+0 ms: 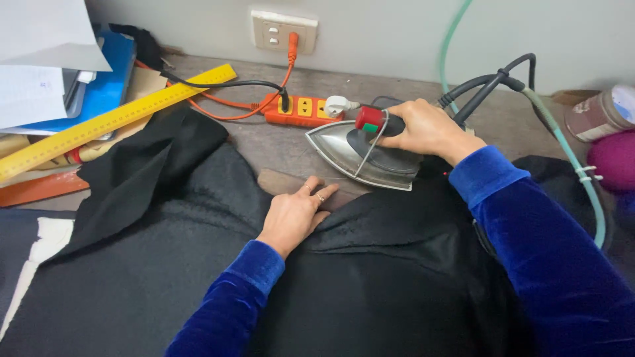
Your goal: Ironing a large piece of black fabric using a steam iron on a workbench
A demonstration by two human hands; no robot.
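My right hand grips the dark handle of a silver steam iron with a red knob, which sits at the far edge of the black fabric spread over the table. My left hand lies flat, fingers together, pressing down a folded edge of the black fabric just in front of the iron's tip. Rings show on two fingers. Both arms wear blue velvet sleeves.
An orange power strip and a wall socket lie behind the iron. A yellow ruler, blue folders and papers crowd the left. Black cable and green hose run right, near a jar and magenta yarn.
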